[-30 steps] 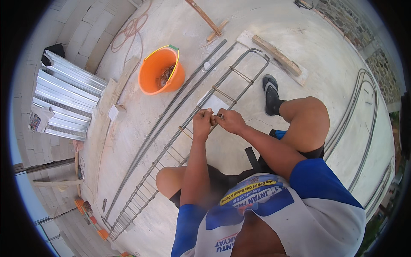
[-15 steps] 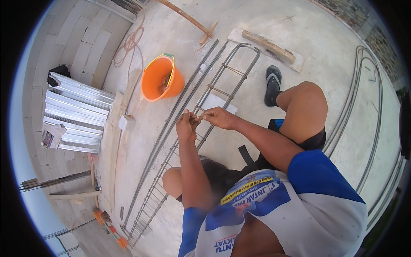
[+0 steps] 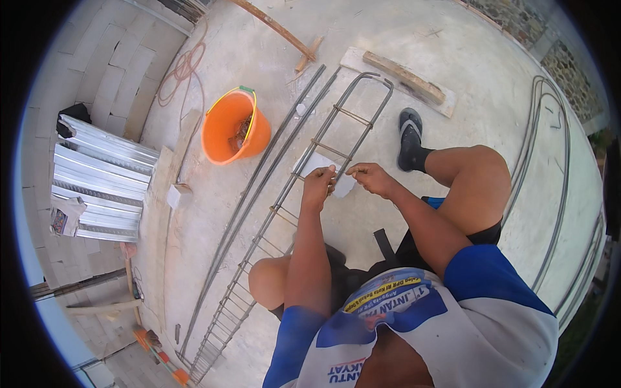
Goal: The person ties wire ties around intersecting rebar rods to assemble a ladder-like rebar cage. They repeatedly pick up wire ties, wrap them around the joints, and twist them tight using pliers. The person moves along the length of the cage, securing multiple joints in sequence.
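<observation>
A long rebar cage (image 3: 274, 209) lies slanting across the floor in front of me, its long bars joined by cross ties. My left hand (image 3: 317, 187) is over its near-right part, fingers curled and pinched together. Just to the right, my right hand (image 3: 373, 178) has thumb and forefinger pinched, the tips pointing at the left hand with a small gap between. Whatever the fingertips hold is too thin to make out. Beneath the hands, partly hidden, a pale flat slab (image 3: 319, 166) lies under the cage.
Left of the cage run two loose steel bars (image 3: 264, 154). Beyond them stands an orange bucket (image 3: 257, 134) with brown material inside. A wooden block (image 3: 404, 78) lies at the far end. Bent rebar (image 3: 561, 181) is at the right, corrugated metal sheets (image 3: 103, 178) at the left.
Both hands have shifted right relative to the cage, and the gap between them has widened. The view has turned slightly; bucket and cage stay in place.
</observation>
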Available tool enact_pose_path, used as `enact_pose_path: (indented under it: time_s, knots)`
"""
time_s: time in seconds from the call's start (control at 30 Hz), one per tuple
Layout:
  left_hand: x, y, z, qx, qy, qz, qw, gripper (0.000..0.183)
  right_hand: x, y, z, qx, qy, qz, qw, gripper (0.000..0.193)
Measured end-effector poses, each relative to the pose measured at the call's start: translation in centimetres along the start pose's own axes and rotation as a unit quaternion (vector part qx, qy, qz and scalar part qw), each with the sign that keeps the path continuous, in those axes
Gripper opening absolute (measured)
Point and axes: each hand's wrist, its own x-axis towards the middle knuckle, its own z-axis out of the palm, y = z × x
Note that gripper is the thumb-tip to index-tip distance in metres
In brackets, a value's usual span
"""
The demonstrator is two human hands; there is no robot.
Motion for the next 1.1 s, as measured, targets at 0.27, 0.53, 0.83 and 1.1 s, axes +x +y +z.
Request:
enact_pose_path:
  time_s: [0.27, 0.53, 0.83, 1.1]
  knots:
    - [3.5, -3.2, 2.6, 0.279, -0.024, 0.102, 0.954, 0.046, 0.0, 4.8, -2.8, 0.058, 0.061, 0.125, 0.989, 0.019]
    - [5.4, -3.5, 1.8, 0.256, 0.105, 0.124, 0.953, 0.029, 3.2, 8.6, -4.6, 0.151, 0.192, 0.176, 0.954, 0.024]
    - [8.4, -2.2, 3.9, 0.185, 0.101, 0.110, 0.971, 0.031, 9.1, 6.3, -2.1, 0.197, 0.077, 0.150, 0.966, 0.022]
    - [8.9, -1.3, 4.7, 0.254, 0.130, 0.129, 0.950, 0.021, 9.1, 6.1, -1.4, 0.128, 0.094, 0.106, 0.982, 0.013]
